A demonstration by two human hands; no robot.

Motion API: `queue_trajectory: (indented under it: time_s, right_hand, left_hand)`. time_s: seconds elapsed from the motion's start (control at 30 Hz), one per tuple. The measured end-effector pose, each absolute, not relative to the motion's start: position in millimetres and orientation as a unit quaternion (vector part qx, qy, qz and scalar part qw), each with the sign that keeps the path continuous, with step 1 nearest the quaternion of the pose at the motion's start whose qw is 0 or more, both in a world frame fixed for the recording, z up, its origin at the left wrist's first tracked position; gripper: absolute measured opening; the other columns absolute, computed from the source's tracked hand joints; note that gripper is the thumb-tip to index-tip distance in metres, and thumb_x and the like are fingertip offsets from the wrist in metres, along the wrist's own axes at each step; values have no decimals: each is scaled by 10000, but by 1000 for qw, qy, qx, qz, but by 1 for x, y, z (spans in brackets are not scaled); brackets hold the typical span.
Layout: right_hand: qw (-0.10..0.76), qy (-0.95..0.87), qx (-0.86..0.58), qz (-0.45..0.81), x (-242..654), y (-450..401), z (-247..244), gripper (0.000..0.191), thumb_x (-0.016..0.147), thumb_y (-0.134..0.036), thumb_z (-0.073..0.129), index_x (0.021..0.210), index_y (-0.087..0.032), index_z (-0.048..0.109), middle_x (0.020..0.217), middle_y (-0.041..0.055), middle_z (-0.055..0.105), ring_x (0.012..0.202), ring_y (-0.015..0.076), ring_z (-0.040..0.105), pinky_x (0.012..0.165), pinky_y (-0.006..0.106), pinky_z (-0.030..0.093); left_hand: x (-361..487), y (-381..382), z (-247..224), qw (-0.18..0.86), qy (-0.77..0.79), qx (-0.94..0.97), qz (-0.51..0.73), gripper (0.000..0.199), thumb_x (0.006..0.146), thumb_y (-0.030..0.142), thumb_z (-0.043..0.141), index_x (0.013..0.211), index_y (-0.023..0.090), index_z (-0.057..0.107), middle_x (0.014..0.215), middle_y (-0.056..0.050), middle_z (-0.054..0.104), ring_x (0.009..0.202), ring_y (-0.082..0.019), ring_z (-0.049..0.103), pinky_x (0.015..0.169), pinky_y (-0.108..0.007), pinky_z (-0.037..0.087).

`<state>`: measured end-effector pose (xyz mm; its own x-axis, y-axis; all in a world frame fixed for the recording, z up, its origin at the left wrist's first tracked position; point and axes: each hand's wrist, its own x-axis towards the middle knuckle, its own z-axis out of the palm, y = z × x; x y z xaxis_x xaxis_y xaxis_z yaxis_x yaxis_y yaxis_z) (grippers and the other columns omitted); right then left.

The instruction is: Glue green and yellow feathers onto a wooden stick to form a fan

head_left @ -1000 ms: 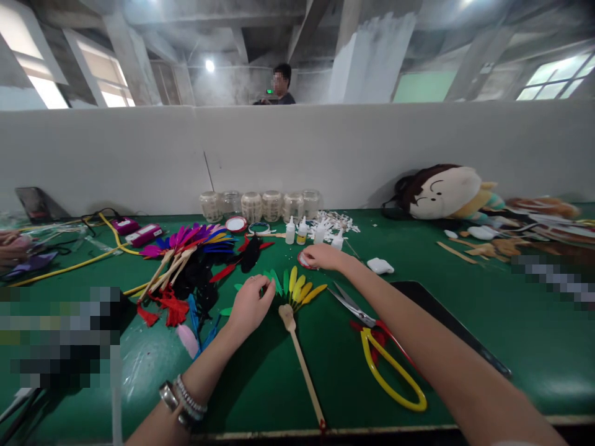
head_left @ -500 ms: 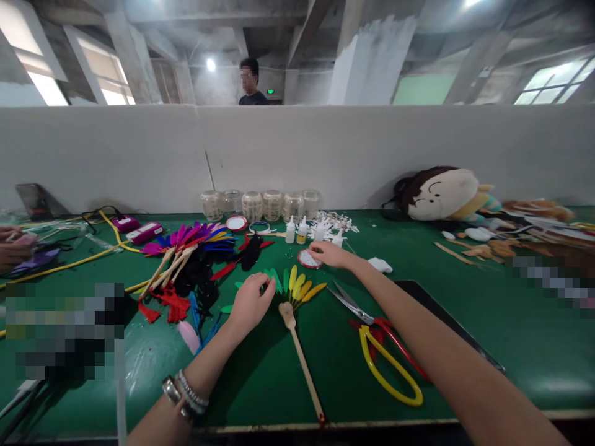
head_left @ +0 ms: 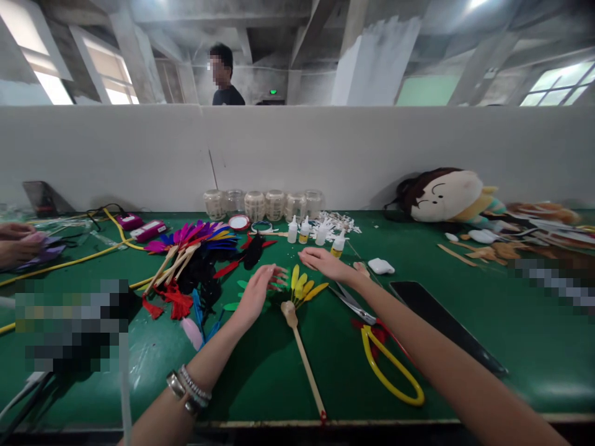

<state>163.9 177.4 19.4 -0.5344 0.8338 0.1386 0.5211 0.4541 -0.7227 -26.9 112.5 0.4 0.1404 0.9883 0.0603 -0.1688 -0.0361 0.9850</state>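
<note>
Left hand [head_left: 255, 296]: grip spread, nothing held, just beside the yellow-and-green feather fan [head_left: 297, 288], whose wooden stick [head_left: 302, 365] lies on the green tabletop [head_left: 525, 347]. Right hand [head_left: 328, 265]: grip spread, nothing held, near the fan's yellow feathers.

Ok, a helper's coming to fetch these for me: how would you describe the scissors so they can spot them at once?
On the green workbench, front and right of centre, find the wooden stick topped by yellow feathers. The scissors lie just right of it, steel blades pointing up-left below the right hand. Their long yellow loop handle, with red beside it, sets them apart.
</note>
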Motion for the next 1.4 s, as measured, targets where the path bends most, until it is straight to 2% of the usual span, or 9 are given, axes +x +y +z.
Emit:
queue_trajectory:
  time_s: [0.07,0.17,0.33,0.5,0.67,0.8,1.07,1.17,1.4]
  right_hand:
    - [261,-817,-383,344,149,163,24,357,856,-451,306,614,-191,337,581,-44,337,525,91,335,531,225,303]
    - [224,-855,-340,321,131,146,31,314,877,-385,290,667,-179,401,635,-26,418,571,100,386,541,227,291]
    - [114,-939,-323,38,112,130,37,239,847,-225,381,640,-157,479,663,12,536,648,129,432,614,277,240]
    - [55,-948,-308,-59,104,122,41,279,885,-254,379,692,-150,552,694,37,604,680,151,460,623,296,218]
    - [52,-951,-305,-5,108,124,46,295,913,-276,336,799,-150,576,793,48,618,705,152,478,631,281,241]
    - [70,-945,-319,25,113,127,44,330,924,-286,284,808,-150,561,785,51,595,723,159,484,641,277,262]
    - [169,-916,-342,124,122,139,35,335,917,-310,276,644,-171,411,645,-6,463,625,121,430,598,253,287]
    - [211,-886,-361,204,125,143,34,316,906,-346,293,661,-179,404,632,-18,426,610,117,425,579,242,307]
    - [255,-831,-364,335,133,139,39,237,859,-373,390,766,-169,465,707,-12,459,678,120,454,629,232,361]
  left_hand:
    - [-25,113,4,670,347,388,529,286,809,372,420,881,157,595,934,-72,636,839,-175,588,753,-272,429]
    - [-27,111,7,778,272,246,511,383,831,417,380,933,120,599,935,-99,638,872,-171,592,828,-269,430]
    - [-32,106,7,846,192,153,474,445,825,467,377,883,72,573,730,-89,619,692,-150,599,700,-253,483]
    - [-30,103,8,860,160,116,471,436,844,457,348,812,77,558,702,-81,617,644,-143,596,641,-247,493]
    - [-29,104,5,860,141,93,482,388,832,433,385,784,84,548,637,-49,579,568,-113,561,640,-238,492]
    - [-29,104,5,857,163,84,481,340,809,422,432,744,105,536,651,-53,570,683,-145,600,721,-260,493]
    - [-28,106,6,848,201,98,480,336,825,365,414,852,65,562,776,-109,613,788,-169,622,787,-259,487]
    - [-27,107,5,842,225,118,477,354,831,342,409,928,38,562,858,-141,627,863,-185,618,825,-260,478]
    - [-24,107,1,805,276,154,502,233,846,135,400,961,40,578,874,-133,662,845,-159,636,813,-236,492]
